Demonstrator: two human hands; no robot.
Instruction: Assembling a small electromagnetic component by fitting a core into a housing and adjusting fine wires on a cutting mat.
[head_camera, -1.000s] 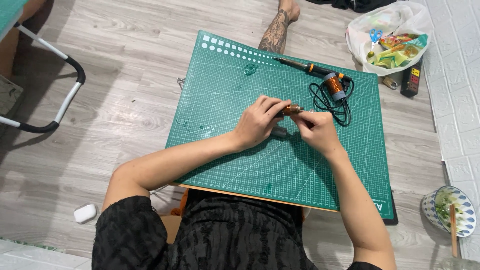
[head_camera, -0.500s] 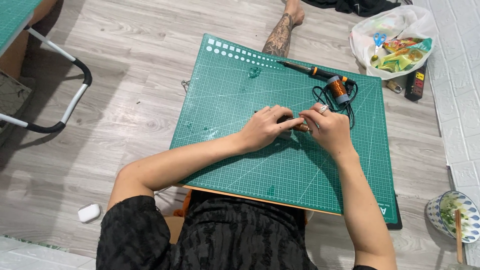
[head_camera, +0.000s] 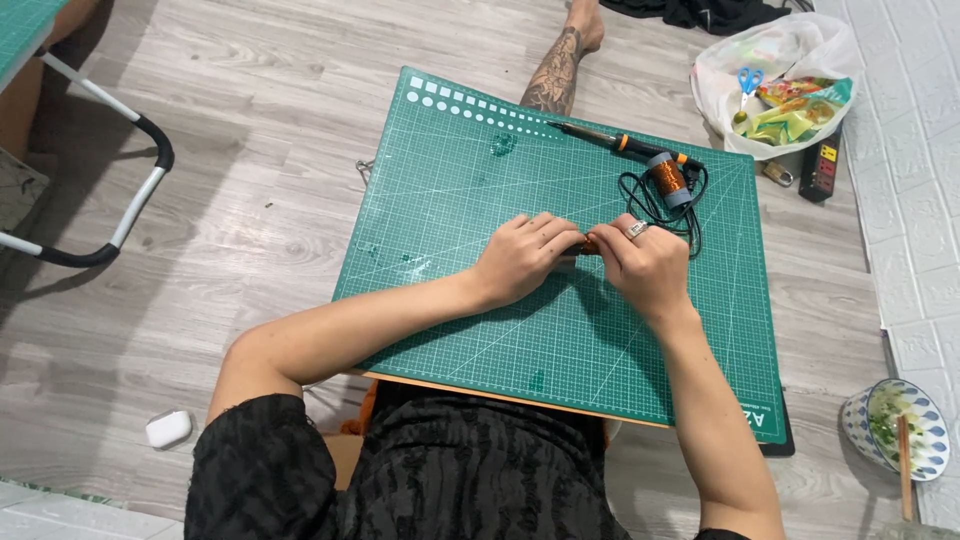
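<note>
Pinching small orange piece (head_camera: 590, 243) two-handed

The person wears a black, textured short-sleeved top (head_camera: 440, 480); both forearms are bare. A silver ring (head_camera: 637, 229) sits on the right hand (head_camera: 645, 265), and a dark tattoo (head_camera: 556, 72) covers the lower leg.

Green gridded cutting mat (head_camera: 480, 200); copper-orange wire spool (head_camera: 668, 177); blue-patterned bowl (head_camera: 930, 425).

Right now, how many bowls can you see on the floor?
1. The patterned bowl sits on the floor at the lower right, beside the green cutting mat, with chopsticks in it. Others may lie outside the view.
</note>
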